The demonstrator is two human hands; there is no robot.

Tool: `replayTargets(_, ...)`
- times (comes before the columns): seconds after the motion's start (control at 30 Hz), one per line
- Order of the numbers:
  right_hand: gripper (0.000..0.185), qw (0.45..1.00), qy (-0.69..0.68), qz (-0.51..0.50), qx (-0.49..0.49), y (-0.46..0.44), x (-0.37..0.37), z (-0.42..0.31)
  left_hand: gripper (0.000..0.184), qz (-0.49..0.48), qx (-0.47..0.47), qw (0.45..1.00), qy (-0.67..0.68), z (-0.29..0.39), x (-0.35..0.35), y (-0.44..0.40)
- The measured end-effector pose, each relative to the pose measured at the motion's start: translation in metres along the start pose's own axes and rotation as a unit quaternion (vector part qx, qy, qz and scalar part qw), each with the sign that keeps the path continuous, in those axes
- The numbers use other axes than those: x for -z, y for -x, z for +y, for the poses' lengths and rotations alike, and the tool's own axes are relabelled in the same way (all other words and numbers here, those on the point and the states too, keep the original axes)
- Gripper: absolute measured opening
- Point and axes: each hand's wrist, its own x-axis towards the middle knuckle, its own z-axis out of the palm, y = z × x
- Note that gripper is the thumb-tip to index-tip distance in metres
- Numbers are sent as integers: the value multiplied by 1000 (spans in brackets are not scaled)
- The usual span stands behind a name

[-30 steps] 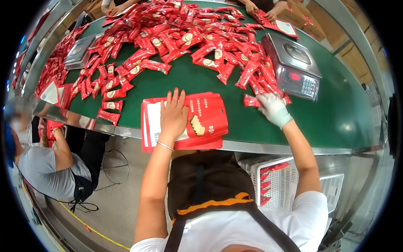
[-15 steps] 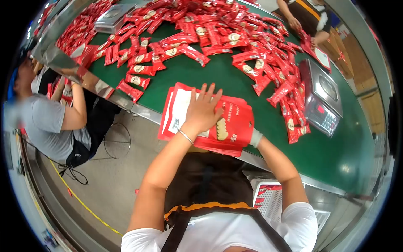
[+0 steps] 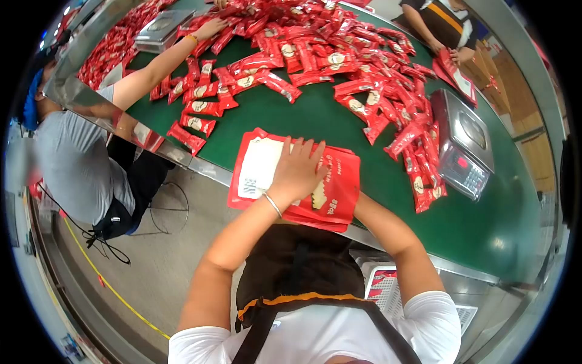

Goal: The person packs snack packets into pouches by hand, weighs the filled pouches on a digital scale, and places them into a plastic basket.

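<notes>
A stack of flat red pouches [image 3: 342, 185] lies at the near edge of the green table, the top one bearing a white label panel with a barcode. My left hand [image 3: 295, 171] rests flat on that top pouch, fingers stretched out, with a bracelet at the wrist. My right forearm [image 3: 391, 230] reaches to the stack's right side. The right hand itself is hidden behind or under the pouches, so its fingers do not show.
Small red packets [image 3: 303, 54] are heaped across the green table [image 3: 473, 230]. Digital scales [image 3: 464, 142] stand at the right, another scale [image 3: 162, 30] at the far left. A co-worker's arm [image 3: 151, 70] reaches over from the left; another person's hands [image 3: 448, 51] handle red pouches. Below is a white basket [image 3: 385, 291].
My right hand has slid further under the stack; its pale glove no longer shows. The pouches have shifted slightly. The co-worker at left has stretched an arm to the packet heap.
</notes>
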Motion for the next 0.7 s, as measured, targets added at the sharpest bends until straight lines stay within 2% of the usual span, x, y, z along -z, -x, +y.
replayTargets(0.03, 45, 1000, -1, -6, -2, -2, -3, 1, 52, 6, -6, 1000, 23, -2, 1, -6)
replayTargets(0.07, 45, 1000, -4, -14, -6, -2, -5, 2, 52, 10, -17, 1000, 18, -8, 5, -18)
replayTargets(0.13, 45, 999, -10, -27, -17, -2, -4, 2, 46, -115, 41, 988, 94, -19, 16, -49)
replayTargets(0.17, 44, 999, -16, -38, -23, -2, -3, 2, 46, -110, 29, 990, 88, -23, 21, -60)
replayTargets(0.23, 44, 996, -44, -59, -49, -2, 3, 0, 55, -204, 4, 965, 164, -32, 17, -85)
replayTargets(0.3, 43, 990, -90, -70, -87, 0, 14, -5, 58, -240, -42, 958, 154, -48, -21, -101)
replayTargets(0.33, 43, 994, -35, -58, -80, 6, 20, -11, 53, -261, -37, 957, 125, -42, -17, -102)
replayTargets(0.37, 40, 962, 272, 14, -1, 29, 18, -32, 44, -268, -39, 947, 175, -41, -14, -101)
replayTargets(0.4, 43, 883, 456, -8, 109, 39, 27, -39, 34, -274, -70, 943, 176, -43, -12, -101)
replayTargets(0.43, 52, 873, 478, 80, 55, 51, 28, -53, 26, -233, -53, 955, 177, -40, -11, -96)
replayTargets(0.47, 62, 856, 491, 162, -3, 64, 24, -70, 24, -137, -76, 975, 160, -39, -15, -90)
replayTargets(0.5, 69, 915, 310, 257, 28, 78, 19, -79, 23, -96, -54, 982, 152, -29, -13, -81)
replayTargets(0.53, 77, 932, 115, 337, 62, 88, 17, -81, 22, -54, -29, 987, 145, -18, -3, -76)
replayTargets(0.57, 88, 960, 16, 271, 66, 91, 20, -77, 22, -59, -38, 987, 145, -1, 11, -76)
replayTargets(0.6, 76, 981, 1, 167, 95, 89, 12, -88, 22, -19, -23, 990, 137, 24, 25, -69)
replayTargets(0.63, 68, 986, 41, 151, 53, 89, 1, -101, 22, 23, -8, 991, 128, 49, 38, -63)
replayTargets(0.67, 60, 988, 83, 131, 11, 87, -8, -111, 16, 45, -35, 992, 108, 72, 50, -59)
replayTargets(0.7, 47, 964, 106, 240, 45, 86, -14, -114, 14, 89, -48, 988, 121, 84, 56, -56)
